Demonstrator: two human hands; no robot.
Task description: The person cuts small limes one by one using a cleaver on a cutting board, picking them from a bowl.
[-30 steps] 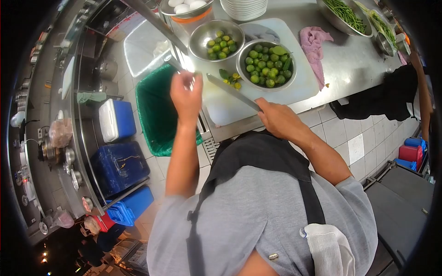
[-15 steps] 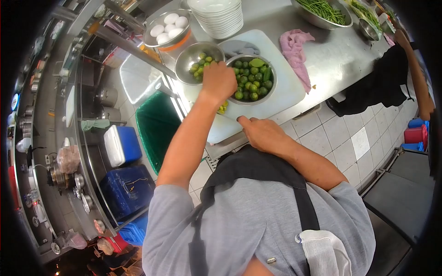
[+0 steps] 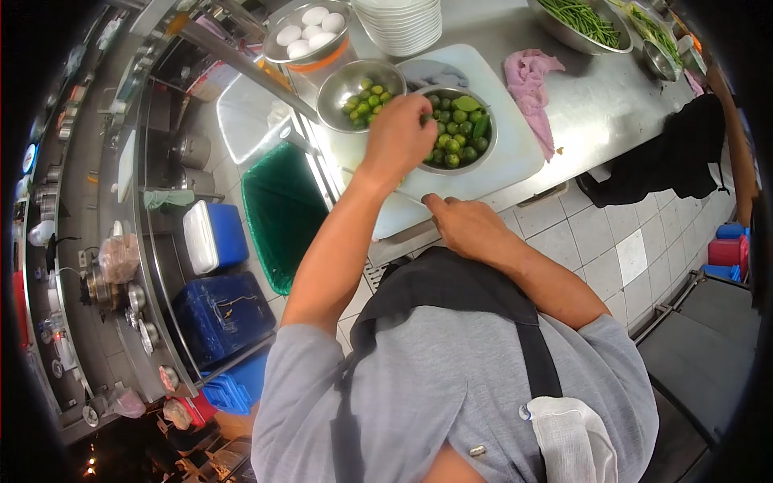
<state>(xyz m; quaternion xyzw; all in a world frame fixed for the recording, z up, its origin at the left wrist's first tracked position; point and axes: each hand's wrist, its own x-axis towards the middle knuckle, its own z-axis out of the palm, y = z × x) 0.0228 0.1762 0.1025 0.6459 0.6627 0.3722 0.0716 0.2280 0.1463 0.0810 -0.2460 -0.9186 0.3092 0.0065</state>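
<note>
My left hand (image 3: 398,141) is over the left rim of a steel bowl (image 3: 492,137) of small green limes (image 3: 455,133). Its fingers are curled, with the tips at a lime near that rim, partly hidden. To the left, another steel bowl (image 3: 330,92) contains several lighter green, apparently cut limes (image 3: 369,101). My right hand (image 3: 471,225) is closed at the front edge of the white cutting board (image 3: 519,153). A thin knife blade (image 3: 413,196) seems to extend left from its fingers, mostly hidden beneath my left forearm.
Eggs (image 3: 314,32) fill a bowl at the back left, beside stacked white bowls (image 3: 398,24). A pink cloth (image 3: 531,88) lies right of the board. Green beans (image 3: 580,20) stand farther back. A green-lined bin (image 3: 282,209) is below left. Another person (image 3: 676,153) stands at right.
My left hand has moved right, from between the two bowls to the rim of the full lime bowl. My right hand stays near the board's front edge. The view has shifted slightly.
</note>
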